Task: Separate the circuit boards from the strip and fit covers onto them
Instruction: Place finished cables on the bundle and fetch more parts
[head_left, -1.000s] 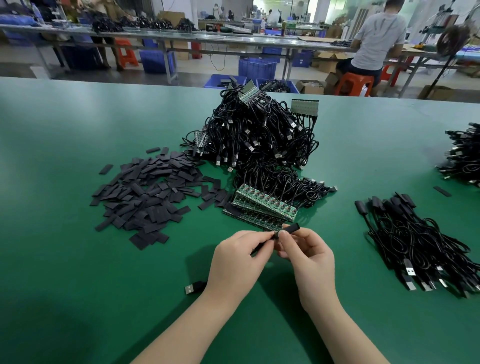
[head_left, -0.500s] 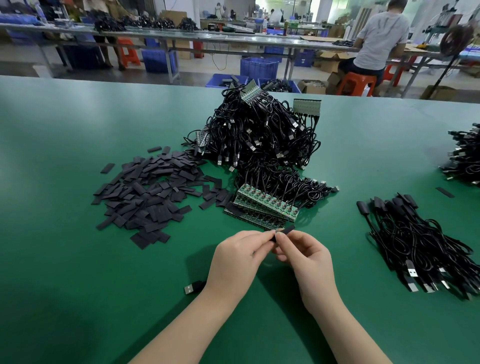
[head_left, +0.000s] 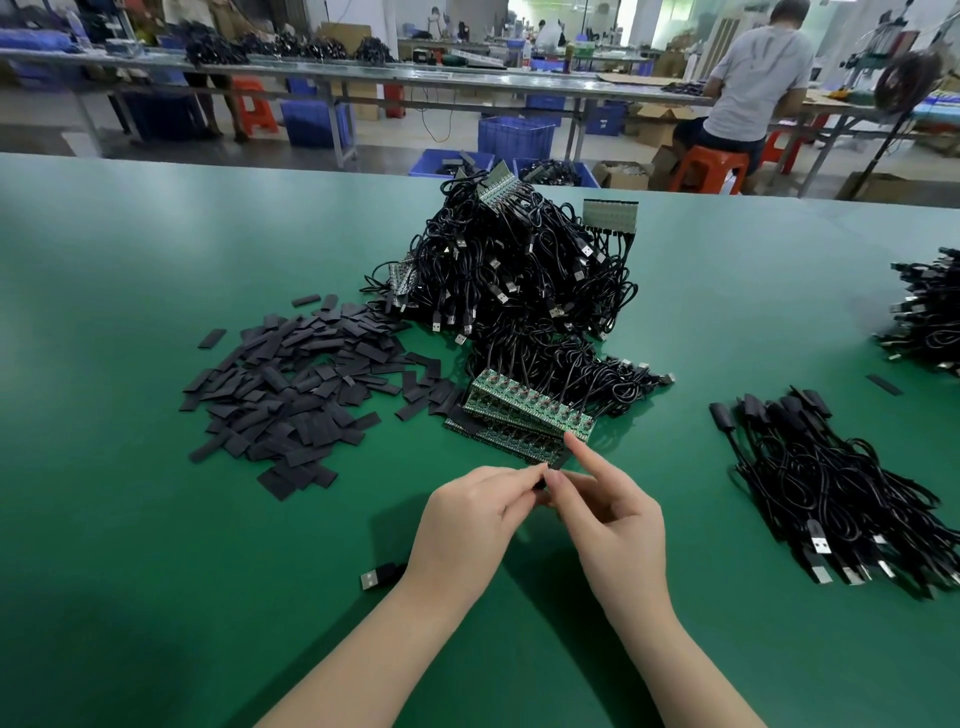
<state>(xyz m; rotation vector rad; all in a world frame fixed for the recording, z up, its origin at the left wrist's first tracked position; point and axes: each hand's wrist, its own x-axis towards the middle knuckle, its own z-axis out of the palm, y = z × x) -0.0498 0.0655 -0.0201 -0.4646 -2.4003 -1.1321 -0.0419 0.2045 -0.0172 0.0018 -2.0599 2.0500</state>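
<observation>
Only the head view to go on, so here's what it shows. A second ago the little black sleeve cover (head_left: 540, 484) stuck out well past your fingertips, up and to the right; half a second ago only a stub of it showed, and now there's just a sliver of black peeking out between your two thumbs. My read is you've been sliding the cover down onto the board on the cable end, and it's pretty much seated.

Your left hand (head_left: 467, 525) is curled in, thumb and fingers pinching that covered piece from the left. Your right hand (head_left: 608, 525) pinches it from the other side, but its index finger has lifted off and now points up towards the green strip of circuit boards (head_left: 530, 410) just ahead. That finger was down on the sleeve before, so I'd guess you're finishing this one off. The board itself is hidden inside your fingers, so I can't tell if the cover is fully home.

The silver-tipped black USB plug (head_left: 375, 578) lies on the green bench (head_left: 130, 571) just left of your left wrist, same spot as before, so the cable hasn't been dragged.

Nothing else has shifted: the heap of flat black covers (head_left: 296, 384) is to the left, the big tangle of black cables (head_left: 514, 270) sits behind the strip, and the bundle of finished black cables (head_left: 841, 488) is off to the right, likely where this one goes.
</observation>
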